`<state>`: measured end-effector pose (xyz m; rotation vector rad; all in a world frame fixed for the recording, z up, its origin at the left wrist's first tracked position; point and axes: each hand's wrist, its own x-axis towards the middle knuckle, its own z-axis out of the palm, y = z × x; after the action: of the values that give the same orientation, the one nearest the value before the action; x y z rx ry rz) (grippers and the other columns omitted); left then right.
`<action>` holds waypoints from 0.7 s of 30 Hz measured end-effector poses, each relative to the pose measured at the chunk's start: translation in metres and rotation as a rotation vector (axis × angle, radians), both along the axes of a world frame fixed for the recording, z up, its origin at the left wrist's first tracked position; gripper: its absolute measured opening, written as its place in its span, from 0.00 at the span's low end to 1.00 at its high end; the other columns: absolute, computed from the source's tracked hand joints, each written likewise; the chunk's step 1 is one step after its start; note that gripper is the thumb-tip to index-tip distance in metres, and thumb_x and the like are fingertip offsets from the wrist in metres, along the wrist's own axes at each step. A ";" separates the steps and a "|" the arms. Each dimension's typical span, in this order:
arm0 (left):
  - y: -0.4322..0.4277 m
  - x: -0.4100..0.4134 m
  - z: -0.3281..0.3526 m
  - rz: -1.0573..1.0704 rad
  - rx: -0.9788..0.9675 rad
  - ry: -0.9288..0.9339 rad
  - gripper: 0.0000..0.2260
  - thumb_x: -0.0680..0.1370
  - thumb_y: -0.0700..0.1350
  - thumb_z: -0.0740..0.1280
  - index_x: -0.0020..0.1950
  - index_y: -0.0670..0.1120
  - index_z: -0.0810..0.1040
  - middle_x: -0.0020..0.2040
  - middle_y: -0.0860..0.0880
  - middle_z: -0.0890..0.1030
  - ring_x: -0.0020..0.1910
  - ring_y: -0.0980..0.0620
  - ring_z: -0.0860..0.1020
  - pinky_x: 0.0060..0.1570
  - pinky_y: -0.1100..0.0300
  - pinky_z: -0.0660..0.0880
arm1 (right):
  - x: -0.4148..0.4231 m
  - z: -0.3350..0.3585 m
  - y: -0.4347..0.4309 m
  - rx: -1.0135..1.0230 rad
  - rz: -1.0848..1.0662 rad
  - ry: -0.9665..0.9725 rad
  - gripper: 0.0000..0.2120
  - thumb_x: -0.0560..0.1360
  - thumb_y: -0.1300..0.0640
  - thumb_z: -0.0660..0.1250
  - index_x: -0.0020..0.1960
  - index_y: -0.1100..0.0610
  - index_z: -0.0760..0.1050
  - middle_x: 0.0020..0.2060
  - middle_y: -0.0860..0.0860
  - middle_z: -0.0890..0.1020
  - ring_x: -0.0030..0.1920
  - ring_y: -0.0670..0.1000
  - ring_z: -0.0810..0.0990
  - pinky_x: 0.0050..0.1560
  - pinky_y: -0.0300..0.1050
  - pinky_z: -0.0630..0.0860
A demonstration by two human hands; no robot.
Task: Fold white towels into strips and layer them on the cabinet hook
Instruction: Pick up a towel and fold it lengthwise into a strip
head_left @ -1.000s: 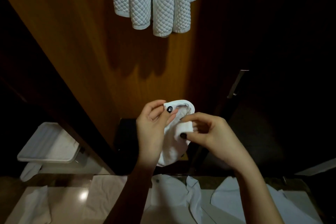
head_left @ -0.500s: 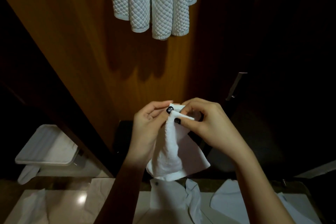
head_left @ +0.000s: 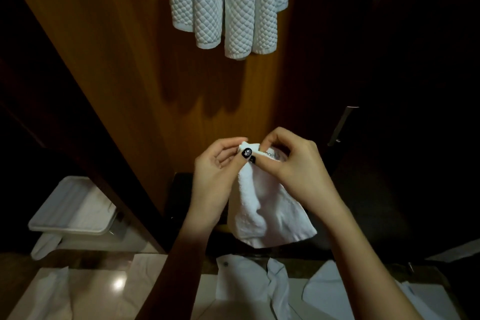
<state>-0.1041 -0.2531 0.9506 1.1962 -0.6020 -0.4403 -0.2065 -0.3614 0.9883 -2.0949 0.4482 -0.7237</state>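
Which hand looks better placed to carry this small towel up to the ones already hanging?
Left, probably. The left hand pinches the top corner of the small towel and sits almost straight below the hanging quilted towels; the right hand pinches the same edge farther right.

Bare forearms, no sleeves, hands [head_left: 218, 171] with black-painted nails, one thumbnail white-patterned

A white ribbed tray [head_left: 70, 205] sits low on the left, beside the slanting edge of a brown wooden panel [head_left: 124, 65]. On the right, a slim metal handle [head_left: 342, 126] runs down a dark door [head_left: 405, 86]. Along the bottom, a glossy pale surface [head_left: 96, 301] carries a bright light reflection [head_left: 118, 284] and a white collared garment [head_left: 249, 286] with a small button [head_left: 225, 264].
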 end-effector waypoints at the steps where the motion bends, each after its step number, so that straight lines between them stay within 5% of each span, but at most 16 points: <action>1: -0.001 0.000 0.000 0.007 -0.034 0.074 0.07 0.74 0.40 0.72 0.48 0.51 0.84 0.49 0.44 0.85 0.50 0.49 0.84 0.46 0.64 0.78 | -0.001 -0.004 0.000 0.040 0.007 -0.030 0.06 0.72 0.57 0.74 0.46 0.53 0.77 0.41 0.45 0.82 0.42 0.43 0.80 0.39 0.35 0.74; 4: -0.002 0.004 0.001 0.015 -0.106 0.192 0.06 0.74 0.41 0.72 0.46 0.52 0.84 0.48 0.42 0.85 0.47 0.48 0.84 0.42 0.62 0.79 | -0.002 -0.014 -0.003 0.137 0.038 -0.021 0.08 0.74 0.57 0.73 0.52 0.50 0.79 0.46 0.40 0.83 0.48 0.39 0.81 0.45 0.33 0.74; 9: -0.012 0.001 -0.001 0.093 -0.064 0.001 0.15 0.75 0.38 0.71 0.57 0.53 0.76 0.54 0.52 0.81 0.51 0.57 0.82 0.46 0.66 0.77 | 0.006 -0.018 -0.010 0.162 -0.085 -0.094 0.02 0.76 0.58 0.70 0.48 0.56 0.81 0.40 0.48 0.83 0.43 0.44 0.82 0.41 0.41 0.76; 13: -0.017 -0.002 -0.031 0.138 0.373 -0.250 0.29 0.71 0.47 0.76 0.69 0.54 0.67 0.65 0.55 0.74 0.61 0.56 0.75 0.55 0.59 0.75 | 0.023 -0.008 -0.021 0.129 -0.221 -0.121 0.09 0.76 0.56 0.69 0.42 0.61 0.77 0.34 0.52 0.79 0.34 0.46 0.75 0.34 0.39 0.69; 15: -0.018 -0.004 -0.052 0.165 0.513 -0.304 0.24 0.71 0.49 0.76 0.64 0.50 0.71 0.56 0.57 0.75 0.55 0.56 0.74 0.48 0.67 0.71 | 0.030 -0.003 -0.028 0.135 -0.272 -0.156 0.11 0.76 0.55 0.69 0.41 0.63 0.75 0.31 0.51 0.76 0.32 0.45 0.72 0.32 0.37 0.67; 17: -0.022 -0.003 -0.068 0.215 0.560 -0.365 0.12 0.72 0.47 0.75 0.44 0.49 0.72 0.39 0.55 0.74 0.40 0.53 0.72 0.32 0.69 0.63 | 0.036 0.002 -0.035 0.153 -0.321 -0.180 0.13 0.75 0.54 0.70 0.40 0.64 0.74 0.31 0.51 0.74 0.32 0.46 0.72 0.31 0.40 0.67; 18: -0.025 0.000 -0.074 0.238 0.566 -0.360 0.13 0.72 0.46 0.74 0.39 0.47 0.70 0.34 0.53 0.72 0.36 0.51 0.71 0.29 0.67 0.61 | 0.039 0.004 -0.037 0.158 -0.339 -0.180 0.13 0.75 0.54 0.69 0.40 0.64 0.74 0.31 0.51 0.74 0.32 0.46 0.72 0.31 0.42 0.67; 21: -0.037 0.013 -0.076 0.289 0.603 -0.290 0.11 0.72 0.45 0.74 0.42 0.42 0.73 0.36 0.51 0.76 0.37 0.49 0.74 0.30 0.63 0.65 | 0.046 0.005 -0.042 0.194 -0.390 -0.179 0.12 0.74 0.54 0.69 0.35 0.58 0.71 0.28 0.47 0.71 0.28 0.41 0.69 0.30 0.39 0.66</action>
<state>-0.0912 -0.2905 0.8742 1.9169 -0.5450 -0.2029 -0.1601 -0.4034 0.9936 -1.7614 0.8056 -1.0387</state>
